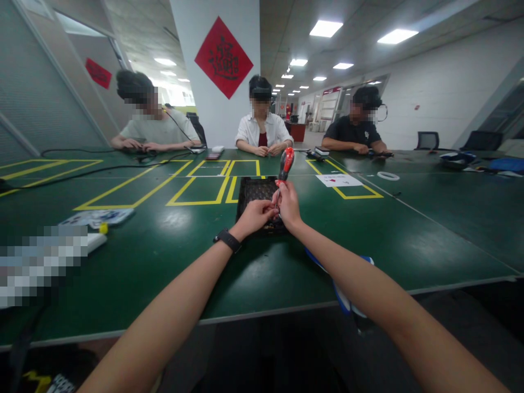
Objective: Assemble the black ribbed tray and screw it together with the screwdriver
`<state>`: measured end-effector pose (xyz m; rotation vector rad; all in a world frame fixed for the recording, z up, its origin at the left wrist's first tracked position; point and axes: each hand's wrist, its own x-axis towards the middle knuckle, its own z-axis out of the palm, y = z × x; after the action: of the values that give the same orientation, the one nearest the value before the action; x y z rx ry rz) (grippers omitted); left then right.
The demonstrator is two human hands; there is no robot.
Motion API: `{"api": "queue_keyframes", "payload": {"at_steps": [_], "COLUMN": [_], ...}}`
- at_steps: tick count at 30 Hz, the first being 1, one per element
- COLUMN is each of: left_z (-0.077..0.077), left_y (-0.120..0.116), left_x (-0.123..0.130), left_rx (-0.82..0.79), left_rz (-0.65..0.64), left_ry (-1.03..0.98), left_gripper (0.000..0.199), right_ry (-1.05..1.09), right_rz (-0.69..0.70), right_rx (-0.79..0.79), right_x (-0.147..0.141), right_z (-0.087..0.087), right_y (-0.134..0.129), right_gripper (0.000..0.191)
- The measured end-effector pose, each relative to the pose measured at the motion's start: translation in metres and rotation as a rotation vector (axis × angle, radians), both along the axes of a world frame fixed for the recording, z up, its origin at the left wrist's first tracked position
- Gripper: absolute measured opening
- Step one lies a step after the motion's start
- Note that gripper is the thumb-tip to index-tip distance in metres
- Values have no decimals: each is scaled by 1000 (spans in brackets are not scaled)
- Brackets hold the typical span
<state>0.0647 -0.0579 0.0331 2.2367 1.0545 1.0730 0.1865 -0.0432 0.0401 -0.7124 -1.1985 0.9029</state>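
Observation:
A red and black screwdriver (287,162) stands nearly upright above a black tray-like case (259,189) on the green table. My right hand (289,206) is closed round the screwdriver's shaft, just below the handle. From the left, my left hand (256,216) reaches over the case with its fingers pinched together close to the shaft's lower end. What those fingers hold, if anything, is too small to make out. The tip of the screwdriver is hidden by the hands.
Yellow tape rectangles (196,203) mark the green table (172,262). A paper sheet (339,180) and a white ring (388,176) lie at the right. Under my right forearm is a blue and white item (343,297). Several people sit across the table.

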Motion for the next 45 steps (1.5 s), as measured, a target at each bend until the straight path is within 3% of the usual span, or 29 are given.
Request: {"api": "queue_keyframes", "payload": {"at_steps": [6, 17, 24, 35, 45], "left_z": [-4, 0, -5, -1, -6], "left_y": [3, 3, 6, 0, 4], "left_x": [-1, -1, 0, -1, -2], "left_rx": [-15, -11, -43, 92, 37], "left_rz": [68, -17, 72, 52, 102], "left_ry": [-117, 20, -103, 68, -18], "left_gripper": [25, 25, 22, 17, 22], "right_ry": [3, -6, -26, -21, -30], "right_rz": [-35, 22, -54, 35, -46], "right_rx": [67, -25, 70, -7, 47], "right_x": [-3, 1, -2, -1, -2], "right_z": [-1, 2, 1, 3, -1], "right_y": [0, -3, -4, -2, -1], "right_gripper": [27, 30, 31, 23, 24]}}
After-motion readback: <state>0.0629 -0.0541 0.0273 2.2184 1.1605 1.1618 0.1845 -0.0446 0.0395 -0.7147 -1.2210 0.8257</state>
